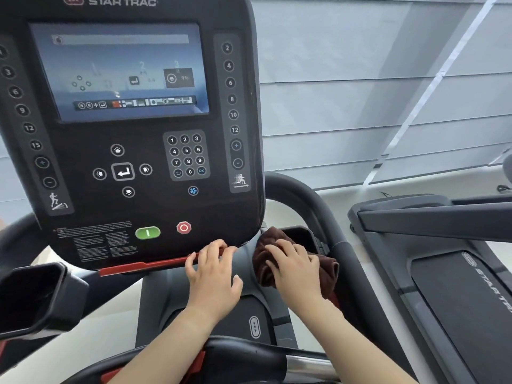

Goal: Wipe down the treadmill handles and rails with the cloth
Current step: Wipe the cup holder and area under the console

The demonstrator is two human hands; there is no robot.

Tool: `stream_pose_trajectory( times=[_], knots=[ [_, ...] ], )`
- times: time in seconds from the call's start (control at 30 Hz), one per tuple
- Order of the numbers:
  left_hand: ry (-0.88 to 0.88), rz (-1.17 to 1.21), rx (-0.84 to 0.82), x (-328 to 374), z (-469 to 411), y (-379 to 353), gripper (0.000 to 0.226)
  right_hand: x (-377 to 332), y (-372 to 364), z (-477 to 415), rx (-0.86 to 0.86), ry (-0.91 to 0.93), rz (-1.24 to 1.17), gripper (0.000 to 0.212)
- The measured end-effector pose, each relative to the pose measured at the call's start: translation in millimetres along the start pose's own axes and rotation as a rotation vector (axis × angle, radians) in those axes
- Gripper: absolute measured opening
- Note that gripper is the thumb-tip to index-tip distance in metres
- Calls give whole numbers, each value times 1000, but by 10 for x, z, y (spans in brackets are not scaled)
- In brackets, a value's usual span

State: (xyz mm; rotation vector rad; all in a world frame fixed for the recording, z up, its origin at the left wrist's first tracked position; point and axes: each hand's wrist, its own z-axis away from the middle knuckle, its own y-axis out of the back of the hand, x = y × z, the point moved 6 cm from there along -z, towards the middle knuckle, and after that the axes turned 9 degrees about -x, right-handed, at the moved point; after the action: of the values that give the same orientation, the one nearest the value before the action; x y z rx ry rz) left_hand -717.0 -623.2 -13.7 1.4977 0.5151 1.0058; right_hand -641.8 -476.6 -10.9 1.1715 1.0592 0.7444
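A dark brown cloth (pixel 270 246) lies bunched against the grey housing just below the right corner of the treadmill console (pixel 133 151). My right hand (pixel 295 268) presses down on the cloth with fingers spread. My left hand (pixel 213 273) rests beside it, its fingertips on the red strip (pixel 144 266) along the console's lower edge. The black right handrail (pixel 324 217) curves up and past the cloth. A front handlebar (pixel 249 353) with a chrome section crosses below my forearms.
A black cup holder (pixel 30 295) sits at lower left, another (pixel 300 235) just behind the cloth. A second treadmill (pixel 443 273) stands close on the right. Window blinds (pixel 388 79) fill the background. Green start (pixel 147 232) and red stop (pixel 183 227) buttons lie near my left hand.
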Motion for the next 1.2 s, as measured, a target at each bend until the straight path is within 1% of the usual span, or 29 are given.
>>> stream_pose_trajectory(
  times=[0.07,0.17,0.23,0.3,0.43,0.53,0.6,0.7,0.77,0.87,0.93,1.0,1.07,1.13,1.2],
  knots=[
    [-5,-12,-1,11,4,0,50,-9,37,60,27,46,32,30],
    [-11,-14,1,19,7,18,50,65,63,241,58,162,116,35],
    [-9,-16,-14,21,16,31,50,166,86,324,77,180,138,37],
    [-21,-14,-19,31,30,49,50,322,146,374,109,134,106,35],
    [-80,8,-25,86,83,90,47,687,298,366,180,-25,-26,33],
    [-67,71,-32,128,153,103,43,690,266,372,199,-50,-41,34],
    [-43,109,-27,161,220,99,41,599,187,410,177,-19,-26,37],
    [-32,118,-23,195,307,81,38,542,97,458,142,13,-81,37],
    [-18,120,-20,185,335,87,37,558,96,430,126,13,-175,33],
    [17,127,0,152,340,117,36,580,189,321,136,-14,-391,28],
    [38,120,23,130,327,151,38,529,285,205,158,13,-432,28],
    [53,102,53,101,299,205,41,409,343,64,144,63,-398,29],
    [79,85,88,50,270,267,44,257,320,-92,84,97,-320,31],
    [106,84,107,-10,265,297,46,127,226,-228,-5,91,-234,32],
    [117,82,87,-51,274,269,49,62,126,-306,-75,60,-170,33]
  ],
)
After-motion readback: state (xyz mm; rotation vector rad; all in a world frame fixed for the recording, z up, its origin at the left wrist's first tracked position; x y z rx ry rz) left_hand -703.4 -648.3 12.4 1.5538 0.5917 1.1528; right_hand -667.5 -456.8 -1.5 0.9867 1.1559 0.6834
